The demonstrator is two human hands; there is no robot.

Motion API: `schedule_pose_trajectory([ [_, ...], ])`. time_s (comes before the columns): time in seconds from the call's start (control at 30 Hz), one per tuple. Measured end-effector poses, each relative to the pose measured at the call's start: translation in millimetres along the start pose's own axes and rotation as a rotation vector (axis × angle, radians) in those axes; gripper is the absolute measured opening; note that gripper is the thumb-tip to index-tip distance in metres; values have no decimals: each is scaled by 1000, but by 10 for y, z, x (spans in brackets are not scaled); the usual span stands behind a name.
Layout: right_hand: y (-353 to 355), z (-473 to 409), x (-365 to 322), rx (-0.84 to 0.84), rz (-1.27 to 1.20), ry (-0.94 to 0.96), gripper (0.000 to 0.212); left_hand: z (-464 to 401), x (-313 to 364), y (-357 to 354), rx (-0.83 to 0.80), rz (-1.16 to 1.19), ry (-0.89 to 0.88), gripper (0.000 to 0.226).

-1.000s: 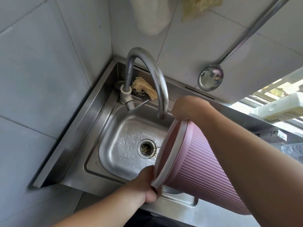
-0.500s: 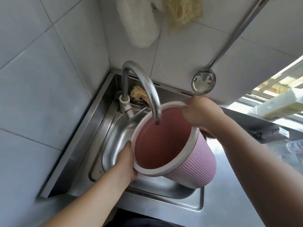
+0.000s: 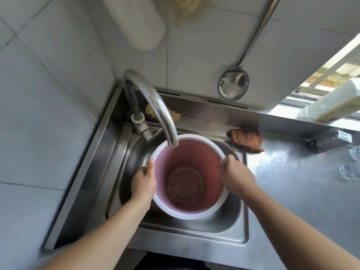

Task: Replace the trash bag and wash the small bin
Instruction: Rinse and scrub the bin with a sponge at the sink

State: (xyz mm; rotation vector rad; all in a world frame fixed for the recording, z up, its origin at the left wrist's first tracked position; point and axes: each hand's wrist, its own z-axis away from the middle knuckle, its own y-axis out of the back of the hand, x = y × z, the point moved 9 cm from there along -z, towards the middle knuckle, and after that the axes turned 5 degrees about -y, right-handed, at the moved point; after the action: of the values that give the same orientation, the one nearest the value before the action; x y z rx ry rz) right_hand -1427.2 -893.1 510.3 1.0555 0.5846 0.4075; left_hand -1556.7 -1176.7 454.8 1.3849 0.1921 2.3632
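Note:
A small pink bin [image 3: 187,180] with a white rim stands upright in the steel sink [image 3: 224,228], its mouth facing up and nothing inside it. The curved tap's spout [image 3: 171,141] ends just over the bin's far rim; no water is visible. My left hand [image 3: 143,182] grips the rim on the left side. My right hand [image 3: 236,175] holds the rim on the right, fingers over the edge.
A brown cloth [image 3: 246,140] lies on the steel counter [image 3: 292,182] right of the sink. A loofah scrubber [image 3: 152,112] sits behind the tap. A ladle [image 3: 232,86] and a white bottle [image 3: 136,24] hang on the tiled wall. A white box [image 3: 331,103] rests at the window.
The bin, first held tilted on its side over the sink, has been turned upright and lowered into the basin under the spout. Both hands kept hold of its rim.

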Motion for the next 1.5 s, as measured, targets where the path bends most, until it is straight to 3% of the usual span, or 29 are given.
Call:
schedule_pose_trajectory([
  [0.3,-329,-201,288,26,-67,-86,29,-231,96,-263,-30,-156,-47,45],
  [0.5,-312,-212,261,17,-120,-26,35,-275,44,-250,-30,-142,-40,42],
  [0.63,-2,-423,492,155,-150,-57,40,-287,9,-275,-38,-135,-57,39],
  [0.77,265,-842,685,262,117,8,58,-308,15,-289,-26,-117,-84,38],
  [0.87,240,-1149,811,209,349,24,81,-318,11,-291,-6,-111,-96,38],
  [0.93,195,-1288,856,177,392,34,86,-332,-22,-295,0,-111,-88,42],
  [1.07,44,-1449,803,142,467,128,85,-350,-62,-286,7,-115,-78,61],
  [1.23,-91,-1555,892,143,343,91,82,-329,-42,-292,32,-107,-72,56],
  [1.5,-13,-1516,859,286,171,230,47,-323,-43,-278,52,-92,-60,57],
])
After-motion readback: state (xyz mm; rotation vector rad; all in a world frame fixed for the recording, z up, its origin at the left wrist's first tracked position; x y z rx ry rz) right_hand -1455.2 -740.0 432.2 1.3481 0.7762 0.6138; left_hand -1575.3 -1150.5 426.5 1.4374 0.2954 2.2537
